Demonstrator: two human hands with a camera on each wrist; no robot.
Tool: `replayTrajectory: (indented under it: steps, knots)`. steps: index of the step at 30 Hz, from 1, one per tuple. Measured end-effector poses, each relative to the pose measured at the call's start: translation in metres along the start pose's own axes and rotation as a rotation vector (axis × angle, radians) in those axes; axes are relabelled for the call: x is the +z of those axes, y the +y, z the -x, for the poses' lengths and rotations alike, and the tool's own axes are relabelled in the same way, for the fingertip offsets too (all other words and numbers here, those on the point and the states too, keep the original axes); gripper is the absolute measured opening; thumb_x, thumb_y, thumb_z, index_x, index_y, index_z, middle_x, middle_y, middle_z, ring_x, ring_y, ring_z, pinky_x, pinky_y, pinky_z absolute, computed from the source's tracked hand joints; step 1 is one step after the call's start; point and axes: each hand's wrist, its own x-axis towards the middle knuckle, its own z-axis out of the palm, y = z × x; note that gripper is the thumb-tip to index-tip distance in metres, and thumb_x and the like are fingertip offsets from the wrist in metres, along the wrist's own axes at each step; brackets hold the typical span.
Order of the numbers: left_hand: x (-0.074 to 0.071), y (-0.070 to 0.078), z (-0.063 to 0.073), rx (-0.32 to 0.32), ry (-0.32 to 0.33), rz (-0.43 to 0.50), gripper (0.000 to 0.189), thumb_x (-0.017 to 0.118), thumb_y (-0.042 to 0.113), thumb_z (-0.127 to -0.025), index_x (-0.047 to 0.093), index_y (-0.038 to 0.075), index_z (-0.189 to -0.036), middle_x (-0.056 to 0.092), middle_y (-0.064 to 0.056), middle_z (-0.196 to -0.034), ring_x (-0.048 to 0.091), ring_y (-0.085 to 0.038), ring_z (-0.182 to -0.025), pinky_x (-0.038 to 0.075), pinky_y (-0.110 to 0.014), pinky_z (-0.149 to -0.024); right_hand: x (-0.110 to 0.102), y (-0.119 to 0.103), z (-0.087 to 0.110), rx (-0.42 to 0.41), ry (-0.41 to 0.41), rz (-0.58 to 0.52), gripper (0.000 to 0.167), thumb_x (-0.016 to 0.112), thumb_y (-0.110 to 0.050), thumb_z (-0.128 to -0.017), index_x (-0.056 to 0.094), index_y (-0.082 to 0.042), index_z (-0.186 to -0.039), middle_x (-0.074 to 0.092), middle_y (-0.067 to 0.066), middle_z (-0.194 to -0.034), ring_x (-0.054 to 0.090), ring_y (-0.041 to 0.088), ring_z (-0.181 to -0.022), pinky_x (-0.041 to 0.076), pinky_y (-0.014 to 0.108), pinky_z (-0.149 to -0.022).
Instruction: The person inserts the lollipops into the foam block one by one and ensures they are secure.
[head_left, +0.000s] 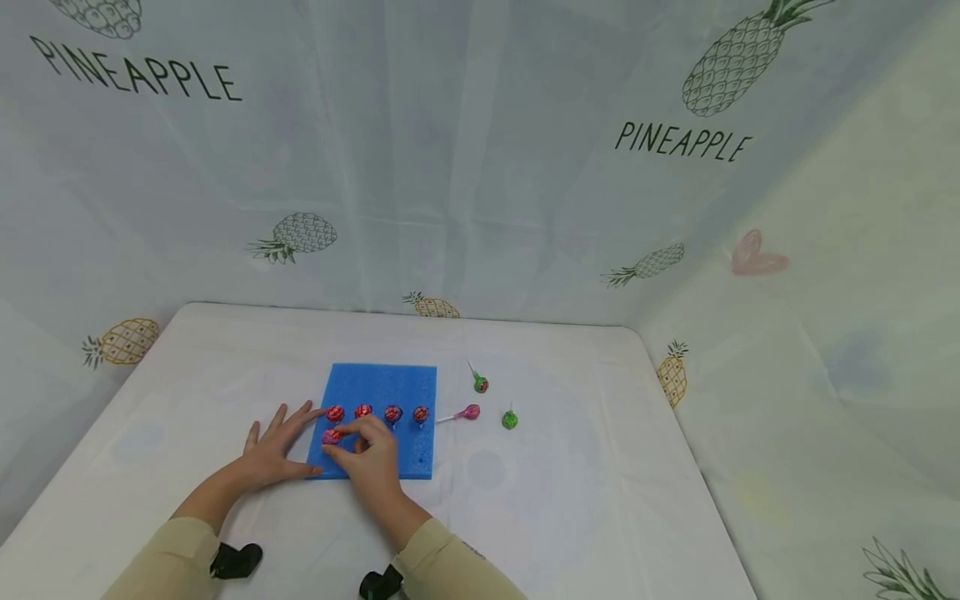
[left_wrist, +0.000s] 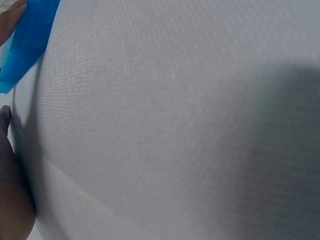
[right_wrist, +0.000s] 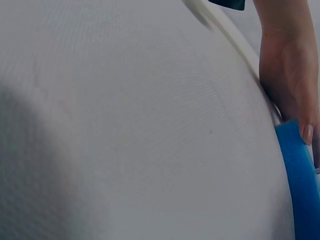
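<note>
On a blue foam board (head_left: 408,450), a row of several red-wrapped lollipops (head_left: 393,413) stands with sticks going down toward the foam. My right hand (head_left: 375,458) pinches another red-and-pink lollipop (head_left: 331,437) between thumb and index finger, low over the board's left part, just in front of the row's leftmost lollipop (head_left: 335,413). Its stick is hidden. My left hand (head_left: 270,458) lies with fingers spread at the board's left side, thumb at the near left corner and index fingertip beside the leftmost lollipop. In the right wrist view, the thumb (right_wrist: 307,134) rests against the foam edge.
Right of the board lie a pink lollipop (head_left: 471,412), its stick pointing at the foam, and two green lollipops, one farther back (head_left: 481,384) and one to the right (head_left: 510,419). White cloth covers the table (head_left: 570,517). A pineapple-print curtain (head_left: 465,167) hangs behind.
</note>
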Motion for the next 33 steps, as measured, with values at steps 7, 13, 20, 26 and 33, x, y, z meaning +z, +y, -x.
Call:
replayTrajectory:
  steps: [7, 13, 20, 26, 33]
  knots:
    - [-0.003, 0.006, 0.001, -0.010, 0.001, 0.009, 0.092, 0.082, 0.046, -0.071, 0.037, 0.020, -0.147, 0.018, -0.027, -0.156, -0.006, -0.057, -0.139, -0.020, -0.073, -0.098, -0.001, -0.001, 0.001, 0.011, -0.043, 0.050, 0.021, 0.083, -0.014, -0.078, 0.073, -0.018, -0.097, 0.060, -0.003, -0.087, 0.042, -0.003, -0.065, 0.039, 0.011, -0.054]
    - [-0.002, 0.007, 0.004, 0.019, 0.034, 0.023, 0.090, 0.082, 0.046, -0.070, 0.039, 0.022, -0.145, 0.020, -0.025, -0.156, -0.005, -0.056, -0.139, -0.020, -0.073, -0.098, 0.000, 0.002, 0.002, -0.015, -0.039, 0.064, 0.022, 0.083, -0.011, -0.077, 0.071, -0.017, -0.094, 0.060, -0.003, -0.085, 0.040, -0.003, -0.063, 0.038, 0.011, -0.052]
    - [0.000, 0.003, 0.003, 0.068, 0.059, 0.033, 0.089, 0.080, 0.050, -0.073, 0.036, 0.028, -0.147, 0.019, -0.022, -0.157, -0.006, -0.056, -0.139, -0.022, -0.073, -0.097, 0.003, 0.005, 0.003, -0.027, -0.027, 0.088, 0.022, 0.084, -0.012, -0.077, 0.071, -0.018, -0.094, 0.059, -0.009, -0.086, 0.040, -0.004, -0.063, 0.038, 0.010, -0.052]
    - [-0.001, 0.005, 0.003, 0.049, 0.040, 0.022, 0.089, 0.081, 0.047, -0.073, 0.037, 0.024, -0.147, 0.020, -0.026, -0.156, -0.004, -0.057, -0.139, -0.019, -0.075, -0.097, 0.003, 0.004, 0.003, 0.001, -0.037, 0.108, 0.022, 0.084, -0.013, -0.077, 0.072, -0.019, -0.095, 0.058, -0.010, -0.086, 0.040, -0.004, -0.065, 0.039, 0.010, -0.053]
    - [-0.007, 0.016, 0.003, -0.007, -0.010, -0.006, 0.089, 0.082, 0.042, -0.073, 0.038, 0.014, -0.145, 0.019, -0.028, -0.155, -0.002, -0.057, -0.139, -0.014, -0.076, -0.099, 0.003, 0.003, 0.004, 0.038, -0.063, 0.103, 0.020, 0.082, -0.017, -0.079, 0.073, -0.020, -0.097, 0.058, -0.009, -0.087, 0.043, -0.002, -0.066, 0.040, 0.010, -0.055]
